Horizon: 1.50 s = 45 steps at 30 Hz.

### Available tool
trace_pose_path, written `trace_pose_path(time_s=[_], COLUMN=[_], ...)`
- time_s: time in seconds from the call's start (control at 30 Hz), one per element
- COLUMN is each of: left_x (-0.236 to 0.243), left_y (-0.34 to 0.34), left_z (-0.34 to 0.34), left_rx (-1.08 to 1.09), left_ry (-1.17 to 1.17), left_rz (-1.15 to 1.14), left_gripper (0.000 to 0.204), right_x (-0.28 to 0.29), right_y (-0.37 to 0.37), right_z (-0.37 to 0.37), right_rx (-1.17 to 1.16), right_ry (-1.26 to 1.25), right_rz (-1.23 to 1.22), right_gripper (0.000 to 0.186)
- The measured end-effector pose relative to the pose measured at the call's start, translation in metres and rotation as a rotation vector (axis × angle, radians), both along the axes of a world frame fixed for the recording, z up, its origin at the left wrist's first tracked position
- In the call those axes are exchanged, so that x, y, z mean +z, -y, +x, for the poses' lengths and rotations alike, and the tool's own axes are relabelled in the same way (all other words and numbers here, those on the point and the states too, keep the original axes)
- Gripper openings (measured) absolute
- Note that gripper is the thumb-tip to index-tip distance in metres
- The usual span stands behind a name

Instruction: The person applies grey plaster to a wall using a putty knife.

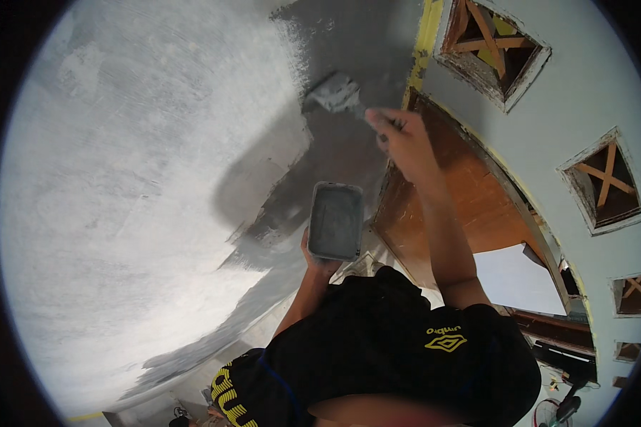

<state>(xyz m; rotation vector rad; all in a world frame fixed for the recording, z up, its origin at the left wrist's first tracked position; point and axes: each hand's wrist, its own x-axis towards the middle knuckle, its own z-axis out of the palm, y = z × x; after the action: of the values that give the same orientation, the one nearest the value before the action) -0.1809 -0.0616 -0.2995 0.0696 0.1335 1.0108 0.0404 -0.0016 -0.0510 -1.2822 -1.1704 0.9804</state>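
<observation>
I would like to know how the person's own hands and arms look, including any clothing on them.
The left hand and right hand show no gloves. The forearms are bare, with no watch or bracelet visible. The black shirt carries yellow lettering at the left, a thin blue line and a yellow diamond-shaped emblem.

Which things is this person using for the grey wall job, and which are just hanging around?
In use:
Broad, flat, grey-smeared tool, in the right hand
Grey rectangular open tray, in the left hand
Pale wall with dark grey patches

Seemingly just around:
Large brown wooden panel
White flat sheet
Crossed brown wooden strips in a square opening
</observation>
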Motion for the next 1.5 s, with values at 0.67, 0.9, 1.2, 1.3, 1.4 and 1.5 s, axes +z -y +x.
trace_pose_path(time_s=[0.67,0.9,1.2,1.3,1.4,1.5], left_x=[0.031,0.023,0.027,0.042,0.036,0.036], left_y=[0.0,-0.004,-0.003,0.003,0.001,-0.001], left_z=[-0.001,-0.008,0.001,0.003,-0.002,0.0], left_rx=[0.022,0.046,0.058,0.086,0.042,0.057], left_ry=[-0.029,0.014,-0.035,-0.029,0.049,0.018], left_rz=[-0.002,-0.028,-0.07,-0.02,0.046,0.067], left_gripper=[0.058,0.057,0.055,0.055,0.055,0.056], right_x=[-0.033,-0.068,0.02,0.053,0.091,0.127], right_y=[-0.009,0.01,-0.007,-0.021,-0.03,-0.05], right_z=[0.002,0.009,0.011,0.013,0.012,0.018], right_rx=[-0.027,0.076,0.034,0.0,-0.033,-0.061], right_ry=[-0.004,-0.071,-0.117,-0.135,-0.145,-0.136], right_rz=[0.16,-0.209,0.072,0.221,0.357,0.535], right_gripper=[0.033,0.031,0.026,0.025,0.024,0.026])
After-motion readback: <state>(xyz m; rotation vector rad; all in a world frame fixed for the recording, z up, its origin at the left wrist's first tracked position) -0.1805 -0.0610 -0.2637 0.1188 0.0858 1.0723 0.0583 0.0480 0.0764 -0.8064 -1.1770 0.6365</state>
